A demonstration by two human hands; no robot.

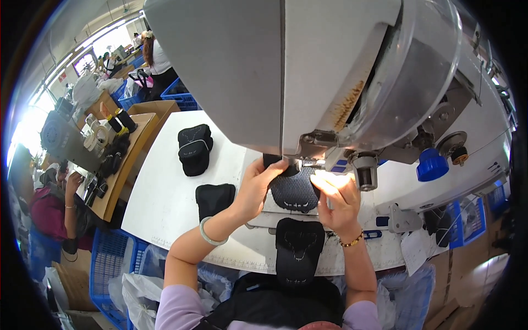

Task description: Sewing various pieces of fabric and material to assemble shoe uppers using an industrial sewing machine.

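Under the head of a large grey-white sewing machine [341, 82] lies a black textured fabric piece [294, 190] with light stitching along its near edge. My left hand [254, 187] closes thumb and fingers on its left side, close to the needle area. My right hand [340, 201] pinches its right edge, brightly lit by the machine's lamp. The needle itself is hidden. Nearer to me, a similar black stitched piece [300, 247] lies at the table's front edge. Two more stand to the left: one folded black piece [194, 151] farther back and another black piece [214, 199] beside my left forearm.
The white table [159, 181] has a ruler strip along its front edge. Blue baskets [110, 269] with plastic bags stand below left, and another blue basket [467, 220] at right. Thread spools [125, 120] sit on a wooden bench at left, where another person [55, 212] works.
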